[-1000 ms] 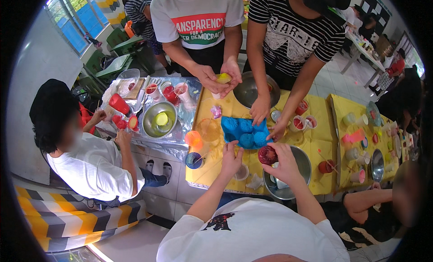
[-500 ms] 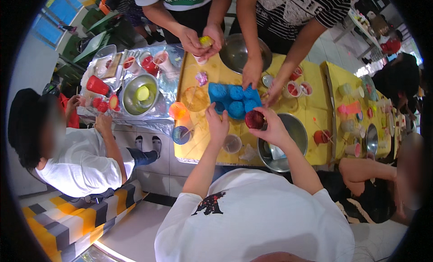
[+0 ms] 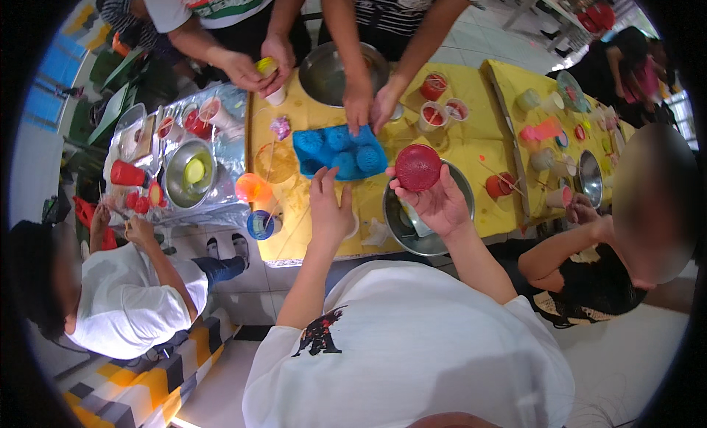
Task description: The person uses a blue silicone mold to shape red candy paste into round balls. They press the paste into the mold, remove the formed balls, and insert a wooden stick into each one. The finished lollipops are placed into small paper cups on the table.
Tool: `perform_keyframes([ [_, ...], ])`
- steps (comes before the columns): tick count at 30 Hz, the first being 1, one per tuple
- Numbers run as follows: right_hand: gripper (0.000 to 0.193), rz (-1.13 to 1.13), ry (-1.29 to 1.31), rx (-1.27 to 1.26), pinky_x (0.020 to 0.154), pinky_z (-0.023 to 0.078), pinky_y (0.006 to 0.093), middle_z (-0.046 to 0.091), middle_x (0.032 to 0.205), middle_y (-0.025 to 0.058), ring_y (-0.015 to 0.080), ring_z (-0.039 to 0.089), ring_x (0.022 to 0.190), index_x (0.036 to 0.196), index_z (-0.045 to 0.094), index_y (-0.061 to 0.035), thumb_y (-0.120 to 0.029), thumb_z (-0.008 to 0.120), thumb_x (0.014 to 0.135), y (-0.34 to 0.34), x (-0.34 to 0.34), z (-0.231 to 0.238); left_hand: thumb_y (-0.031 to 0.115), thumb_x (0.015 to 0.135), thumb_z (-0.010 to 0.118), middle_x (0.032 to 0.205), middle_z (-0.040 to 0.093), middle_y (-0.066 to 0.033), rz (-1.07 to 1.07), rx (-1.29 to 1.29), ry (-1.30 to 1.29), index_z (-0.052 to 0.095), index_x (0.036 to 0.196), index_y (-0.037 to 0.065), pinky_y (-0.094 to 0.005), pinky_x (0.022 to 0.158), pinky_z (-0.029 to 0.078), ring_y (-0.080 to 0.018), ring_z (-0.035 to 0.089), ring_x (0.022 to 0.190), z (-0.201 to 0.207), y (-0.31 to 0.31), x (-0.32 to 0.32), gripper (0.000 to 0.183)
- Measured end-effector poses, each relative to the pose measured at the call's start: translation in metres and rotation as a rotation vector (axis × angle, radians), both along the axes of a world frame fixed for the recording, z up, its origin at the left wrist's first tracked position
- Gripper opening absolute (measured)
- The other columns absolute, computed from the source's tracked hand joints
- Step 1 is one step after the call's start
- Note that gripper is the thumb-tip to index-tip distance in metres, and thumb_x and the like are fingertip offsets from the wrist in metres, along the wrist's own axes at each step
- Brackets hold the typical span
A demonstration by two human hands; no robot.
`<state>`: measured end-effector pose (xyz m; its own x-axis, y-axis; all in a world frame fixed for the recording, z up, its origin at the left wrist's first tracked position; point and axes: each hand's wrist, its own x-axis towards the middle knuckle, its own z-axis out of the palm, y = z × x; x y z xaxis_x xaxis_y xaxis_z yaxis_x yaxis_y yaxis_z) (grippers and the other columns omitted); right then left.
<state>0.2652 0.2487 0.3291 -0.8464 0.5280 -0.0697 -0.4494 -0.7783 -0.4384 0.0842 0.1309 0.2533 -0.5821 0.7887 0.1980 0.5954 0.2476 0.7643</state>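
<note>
In my right hand point(image 3: 442, 200) is a round dark-red molded piece point(image 3: 418, 167), its broad flat face turned up toward me; the frames do not show whether it is soap or wax. My fingers hold it from below and at the side, over the near metal bowl point(image 3: 465, 189). My left hand point(image 3: 329, 211) has its fingers stretched out and holds nothing. Its fingertips are at the near edge of a blue mold point(image 3: 339, 170) with several rounded cavities. Across the table, another person's two hands point(image 3: 359, 104) reach to the mold's far side.
A large metal bowl point(image 3: 324, 75) stands beyond the mold. Red-filled cups point(image 3: 433, 117) are at its right, and a red cup with sticks point(image 3: 500, 184) is farther right. Orange point(image 3: 252, 187) and blue point(image 3: 260, 225) cups stand left. A person across holds a yellow piece point(image 3: 266, 66).
My right hand has lifted the red piece closer and turned its flat face up. My left hand stays open near the mold. The whole view has shifted, so the table appears farther left.
</note>
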Motion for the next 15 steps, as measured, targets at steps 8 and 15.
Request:
perform_keyframes([
  [8, 0.074, 0.025, 0.273, -0.027, 0.095, 0.050, 0.0431, 0.051, 0.128, 0.0289, 0.0362, 0.059, 0.111, 0.142, 0.029, 0.0003, -0.056, 0.041, 0.095, -0.003, 0.032, 0.019, 0.005, 0.091, 0.058, 0.114, 0.056, -0.0139, -0.229, 0.278, -0.367, 0.053, 0.119, 0.000, -0.0324, 0.091, 0.046, -0.0224, 0.058, 0.106, 0.069, 0.014, 0.045, 0.029],
  [15, 0.076, -0.109, 0.209, 0.157, 0.091, 0.050, 0.0387, 0.051, 0.128, 0.0253, 0.0320, 0.060, 0.106, 0.143, 0.026, 0.0005, -0.055, 0.045, 0.094, -0.012, 0.058, 0.024, 0.005, 0.088, 0.061, 0.119, 0.055, -0.0165, -0.439, 0.471, -0.221, 0.053, 0.119, 0.000, -0.0346, 0.094, 0.046, -0.0258, 0.056, 0.111, 0.130, 0.017, 0.087, 0.032],
])
